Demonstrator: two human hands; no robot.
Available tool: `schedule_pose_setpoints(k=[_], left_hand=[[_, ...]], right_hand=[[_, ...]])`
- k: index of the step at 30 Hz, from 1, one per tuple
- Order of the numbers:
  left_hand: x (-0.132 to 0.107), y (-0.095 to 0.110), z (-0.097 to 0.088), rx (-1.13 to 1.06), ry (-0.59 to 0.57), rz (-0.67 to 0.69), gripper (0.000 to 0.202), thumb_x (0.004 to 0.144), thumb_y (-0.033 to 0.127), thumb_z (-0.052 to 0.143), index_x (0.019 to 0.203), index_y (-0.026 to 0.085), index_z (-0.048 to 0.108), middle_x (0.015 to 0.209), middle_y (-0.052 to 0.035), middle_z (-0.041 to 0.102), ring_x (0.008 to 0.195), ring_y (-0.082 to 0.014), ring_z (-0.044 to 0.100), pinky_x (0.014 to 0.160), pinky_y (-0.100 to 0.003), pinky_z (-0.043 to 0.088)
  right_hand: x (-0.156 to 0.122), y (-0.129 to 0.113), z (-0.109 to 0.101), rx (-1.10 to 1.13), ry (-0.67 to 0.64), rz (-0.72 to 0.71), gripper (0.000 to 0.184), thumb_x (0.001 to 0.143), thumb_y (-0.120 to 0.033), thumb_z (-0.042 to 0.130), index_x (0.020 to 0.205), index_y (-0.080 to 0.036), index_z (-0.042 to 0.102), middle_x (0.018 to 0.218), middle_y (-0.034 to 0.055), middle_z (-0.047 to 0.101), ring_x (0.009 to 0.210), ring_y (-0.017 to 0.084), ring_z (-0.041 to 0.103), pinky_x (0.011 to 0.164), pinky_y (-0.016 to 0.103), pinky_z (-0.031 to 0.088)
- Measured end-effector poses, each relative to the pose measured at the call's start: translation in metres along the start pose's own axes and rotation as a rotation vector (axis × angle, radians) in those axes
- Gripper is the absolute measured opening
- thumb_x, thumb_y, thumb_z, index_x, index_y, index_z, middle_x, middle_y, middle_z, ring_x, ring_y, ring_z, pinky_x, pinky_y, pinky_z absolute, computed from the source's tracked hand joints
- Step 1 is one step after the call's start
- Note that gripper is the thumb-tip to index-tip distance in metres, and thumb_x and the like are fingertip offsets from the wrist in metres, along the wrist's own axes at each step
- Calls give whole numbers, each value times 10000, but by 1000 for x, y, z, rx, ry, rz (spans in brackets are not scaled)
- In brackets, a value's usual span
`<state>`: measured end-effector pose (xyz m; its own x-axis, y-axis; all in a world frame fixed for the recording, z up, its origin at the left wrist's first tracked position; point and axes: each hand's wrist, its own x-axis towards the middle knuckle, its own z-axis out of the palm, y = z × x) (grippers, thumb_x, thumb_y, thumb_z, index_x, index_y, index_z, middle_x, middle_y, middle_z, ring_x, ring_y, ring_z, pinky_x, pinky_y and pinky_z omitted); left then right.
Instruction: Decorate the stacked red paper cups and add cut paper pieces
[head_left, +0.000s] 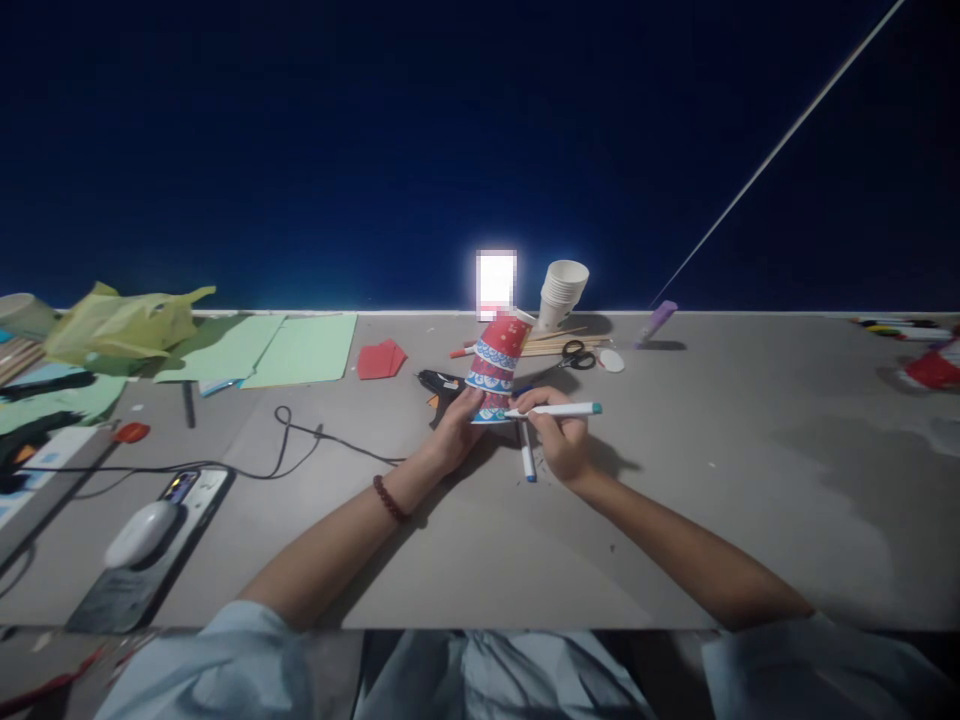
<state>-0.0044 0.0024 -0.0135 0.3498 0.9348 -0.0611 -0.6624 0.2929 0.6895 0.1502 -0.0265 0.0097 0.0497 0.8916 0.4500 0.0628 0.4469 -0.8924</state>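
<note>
So the main thing here is a tower of nested paper cups (495, 362), red with blue-and-white bands, held just above the surface (675, 520) near the middle. Narrow ends point up, and the whole lot leans over to the right at the top. The left hand (457, 425) has its grip pressed around the lower side, probably to steady the tower and keep the bottom band turned toward the pen. The right hand (564, 435) is pinching a white marker (570, 410) with a green end, lying nearly level, its tip right at that lowest band. Can't tell if it's actually touching.

Another marker (528, 460), blue-ended, lies just below, near the right hand, probably parked there for easy reach. A glue gun (442, 388) sits behind the left hand, and thin sticks (555, 347) and black scissors (577, 355) lie further back.

Container-wise: behind the sticks there's a stack of white cups (564, 293), mouths up, each sitting inside the next and tilting right. Off left, a yellowish plastic bag (124, 328) is slumped by green paper (304, 350); no idea what's in it.
</note>
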Motion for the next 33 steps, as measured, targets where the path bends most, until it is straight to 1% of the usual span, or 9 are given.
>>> schedule_pose_setpoints(k=[8, 15, 19, 24, 29, 33], left_hand=[[2, -2, -4, -10, 8, -7, 346, 784, 380, 744, 1025, 140, 684, 935, -68, 732, 871, -202, 674, 858, -319, 487], [1, -1, -1, -11, 31, -20, 359, 760, 380, 757, 1016, 140, 680, 933, -69, 733, 871, -212, 679, 870, -338, 491], [-1, 1, 2, 46, 6, 8, 348, 759, 409, 751, 962, 132, 697, 895, -69, 731, 849, -205, 673, 869, -327, 494], [-1, 1, 3, 109, -35, 26, 268, 779, 358, 741, 941, 150, 697, 864, -51, 717, 832, -191, 661, 863, -316, 489], [1, 1, 1, 96, -24, 19, 276, 770, 356, 746, 928, 138, 685, 872, -62, 717, 832, -197, 666, 860, -317, 487], [0, 1, 1, 100, -8, 3, 281, 736, 331, 776, 924, 139, 695, 867, -63, 733, 838, -212, 676, 872, -341, 488]], right_hand=[[1, -1, 1, 37, 9, 7, 137, 770, -162, 521, 710, -220, 631, 754, 17, 677, 770, 201, 645, 730, 342, 495], [1, -3, 2, 112, 16, 25, 120, 764, -171, 542, 703, -221, 632, 750, 19, 669, 777, 202, 642, 752, 354, 514], [2, -6, 3, 146, 27, 57, 112, 754, -177, 544, 692, -220, 628, 731, 18, 659, 761, 198, 635, 736, 350, 532], [2, -9, 3, 144, 29, 51, 107, 762, -190, 544, 700, -223, 626, 732, 16, 658, 756, 195, 636, 715, 338, 535], [2, -10, 3, 146, 18, 41, 102, 766, -201, 549, 703, -218, 627, 738, 16, 657, 758, 191, 635, 758, 350, 542], [1, -9, 3, 149, 2, 24, 112, 784, -199, 543, 717, -218, 630, 748, 18, 663, 779, 198, 645, 784, 362, 537]])
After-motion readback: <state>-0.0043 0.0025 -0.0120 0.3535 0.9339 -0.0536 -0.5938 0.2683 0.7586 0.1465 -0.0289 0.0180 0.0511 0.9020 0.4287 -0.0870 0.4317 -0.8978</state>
